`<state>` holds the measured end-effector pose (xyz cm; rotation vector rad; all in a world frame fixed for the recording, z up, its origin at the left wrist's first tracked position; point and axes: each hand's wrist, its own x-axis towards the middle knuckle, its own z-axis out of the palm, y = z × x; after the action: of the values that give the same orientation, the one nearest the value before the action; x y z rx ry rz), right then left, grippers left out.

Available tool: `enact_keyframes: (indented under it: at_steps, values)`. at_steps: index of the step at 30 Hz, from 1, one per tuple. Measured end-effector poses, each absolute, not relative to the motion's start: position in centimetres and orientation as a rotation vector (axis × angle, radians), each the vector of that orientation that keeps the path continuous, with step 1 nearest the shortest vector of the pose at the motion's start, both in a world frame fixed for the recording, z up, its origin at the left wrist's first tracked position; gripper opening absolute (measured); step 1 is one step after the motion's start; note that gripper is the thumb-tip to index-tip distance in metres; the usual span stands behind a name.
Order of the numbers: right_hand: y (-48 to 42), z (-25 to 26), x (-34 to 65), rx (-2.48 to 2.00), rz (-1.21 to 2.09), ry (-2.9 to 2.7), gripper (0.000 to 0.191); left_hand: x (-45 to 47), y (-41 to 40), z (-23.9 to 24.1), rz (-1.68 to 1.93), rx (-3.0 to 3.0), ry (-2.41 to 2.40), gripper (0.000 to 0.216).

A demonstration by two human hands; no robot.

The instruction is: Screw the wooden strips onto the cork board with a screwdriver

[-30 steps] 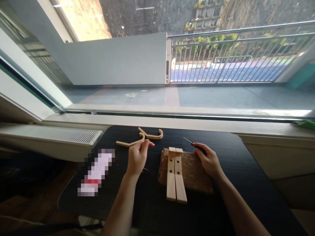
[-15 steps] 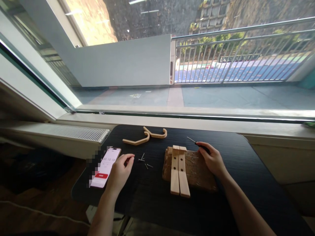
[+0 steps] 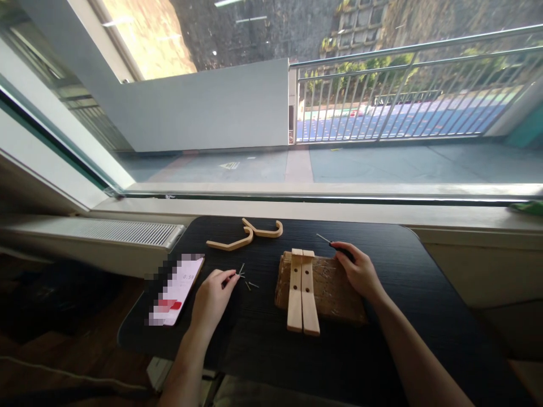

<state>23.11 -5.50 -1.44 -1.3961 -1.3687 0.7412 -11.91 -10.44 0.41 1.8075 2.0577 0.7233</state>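
My left hand [image 3: 214, 297] reaches to a small group of screws on the dark table, thumb and fingertips pinched on one screw [image 3: 240, 275]. Several other thin screws [image 3: 253, 285] lie just beside it. In my right hand [image 3: 362, 274] is a screwdriver [image 3: 344, 250], its dark handle gripped and its metal shaft pointing up and left. That hand hovers by the right side of a brown, wrapped-looking slab [image 3: 339, 291]. Two light wooden pieces [image 3: 296, 310] with dark holes lie side by side across the slab's left part, their lower ends overhanging its near edge.
Two bent wooden hooks [image 3: 231, 245] lie near the back of the dark table [image 3: 263, 345]. A phone [image 3: 186, 288] with a lit screen rests left of my left hand. Behind the table are a window sill [image 3: 322, 210] and glass; a radiator [image 3: 127, 232] stands to the left.
My left hand has moved right to the screws and its fingertips have closed on one. My right hand still holds the screwdriver; the whole view has shifted slightly.
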Motion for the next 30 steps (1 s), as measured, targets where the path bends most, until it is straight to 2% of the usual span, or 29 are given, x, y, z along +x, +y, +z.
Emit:
enact_keyframes:
  at_steps: [4,13,21,30]
  values:
    - [-5.6,-1.3,23.0,-1.396,0.738,-1.369,0.032,-11.7,-10.3,0.6,0.738,1.842,2.021,0.032]
    - [-5.6,-1.3,23.0,-1.387,0.733,-1.381,0.03,-11.9,-10.4,0.9,0.759,1.938,1.869,0.032]
    - [-5.6,-1.5,23.0,-1.375,0.734,-1.389,0.028,-11.2,-10.5,1.8,0.904,1.97,1.858,0.027]
    - [-5.6,-1.5,23.2,-1.382,0.748,-1.4,0.029,-9.1,-10.9,2.3,1.146,1.575,1.715,0.027]
